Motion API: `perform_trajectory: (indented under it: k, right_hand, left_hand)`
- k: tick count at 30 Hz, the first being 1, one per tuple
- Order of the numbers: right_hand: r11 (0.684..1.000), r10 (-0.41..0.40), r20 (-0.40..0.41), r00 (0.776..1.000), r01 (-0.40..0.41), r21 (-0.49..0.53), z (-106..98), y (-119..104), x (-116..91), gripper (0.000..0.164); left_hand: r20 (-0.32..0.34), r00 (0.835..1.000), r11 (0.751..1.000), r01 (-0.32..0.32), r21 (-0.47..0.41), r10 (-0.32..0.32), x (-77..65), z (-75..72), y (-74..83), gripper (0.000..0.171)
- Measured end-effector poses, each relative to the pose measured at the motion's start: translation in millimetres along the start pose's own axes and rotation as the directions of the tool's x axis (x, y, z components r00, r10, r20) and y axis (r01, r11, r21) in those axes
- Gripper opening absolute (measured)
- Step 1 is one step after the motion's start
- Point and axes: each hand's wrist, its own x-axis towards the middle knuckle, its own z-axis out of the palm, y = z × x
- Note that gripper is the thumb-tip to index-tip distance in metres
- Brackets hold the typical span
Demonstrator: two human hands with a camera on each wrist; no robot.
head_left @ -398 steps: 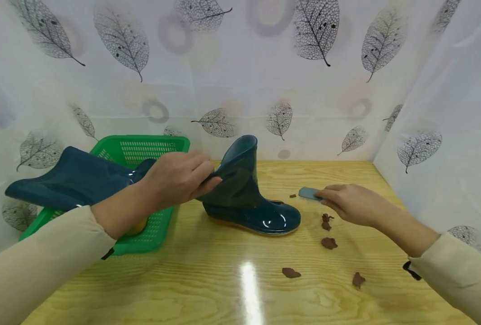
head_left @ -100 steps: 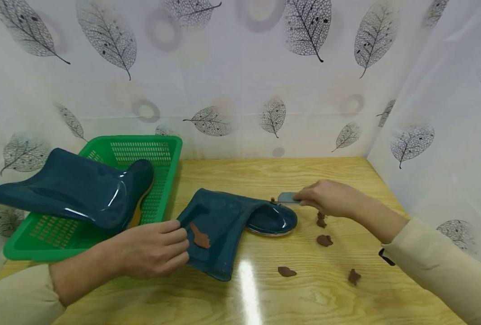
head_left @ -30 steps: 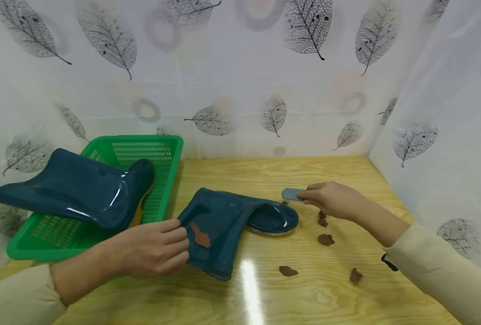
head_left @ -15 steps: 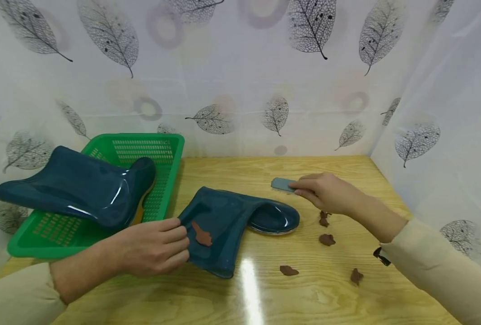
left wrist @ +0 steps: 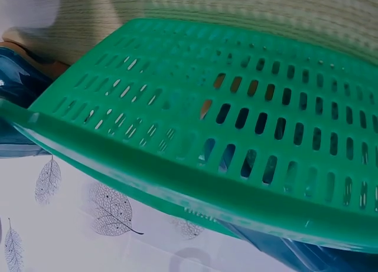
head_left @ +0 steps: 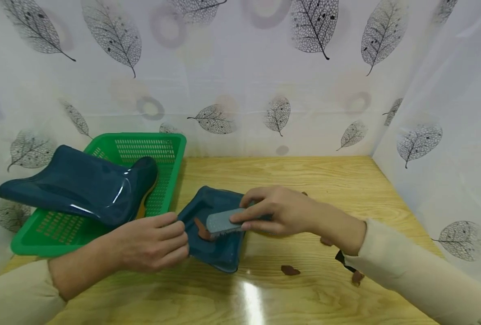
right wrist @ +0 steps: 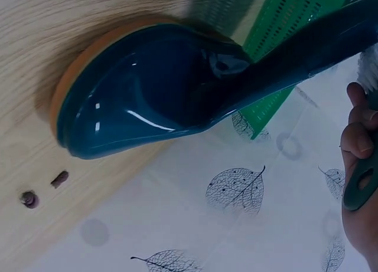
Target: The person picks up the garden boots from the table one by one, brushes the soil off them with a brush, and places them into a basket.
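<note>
My left hand point(head_left: 147, 243), fingers curled, grips the shaft edge of a dark blue rubber boot point(head_left: 220, 261), tilted so its shaft leans towards me. My right hand point(head_left: 281, 210) holds a grey-topped scrubbing brush point(head_left: 221, 221) with the bristles down, right at a brown mud-like patch point(head_left: 200, 229) on the shaft. Most of the boot's foot is hidden behind the right hand in the head view. In the right wrist view the boot's glossy toe point(right wrist: 112, 107) shows, with the brush's green handle point(right wrist: 361, 180) in my fingers. The left wrist view does not show my left hand.
A green perforated basket point(head_left: 175, 176) stands at the left with a second blue boot point(head_left: 82, 185) lying across it. Several brown bits, one a flat flake point(head_left: 290, 270), lie on the wooden table point(head_left: 326, 171). A leaf-print curtain point(head_left: 240, 90) closes off the back.
The boot, upright in the oldest frame, now leans towards me. The brush first worked at its toe, where a brown bit came off, then lifted and moved left to the shaft's patch.
</note>
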Motion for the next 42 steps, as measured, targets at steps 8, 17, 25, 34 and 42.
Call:
perform_trajectory:
  k: [8,17,25,34,42]
  right_hand:
    - [0.991,-0.044,0.097,0.994,0.056,-0.119,4.6,-3.1,14.2,0.023]
    - [0.952,-0.055,0.112,0.992,0.086,-0.295,5.7,-5.3,18.0,0.021]
    - [0.923,-0.126,0.063,0.99,0.14,-0.357,3.2,-2.0,18.3,0.021]
    - [0.985,-0.109,0.014,0.994,0.109,-0.131,-5.3,4.9,13.9,0.024]
    - [0.928,-0.072,0.115,0.991,0.109,-0.356,-1.5,0.1,15.0,0.019]
  left_hand:
    - [0.008,1.0,0.999,-0.008,0.047,0.008,2.1,-2.7,-3.5,0.03]
    - [0.03,0.999,0.998,-0.021,0.062,0.019,2.5,-5.6,-6.1,0.031]
    - [0.033,0.999,0.998,-0.014,0.056,0.012,1.7,-6.6,-8.4,0.031]
    - [-0.037,0.999,0.999,-0.018,0.039,0.019,5.3,-7.5,-10.8,0.03]
    - [-0.022,0.999,0.998,-0.032,0.061,0.034,5.2,-6.5,-10.1,0.03]
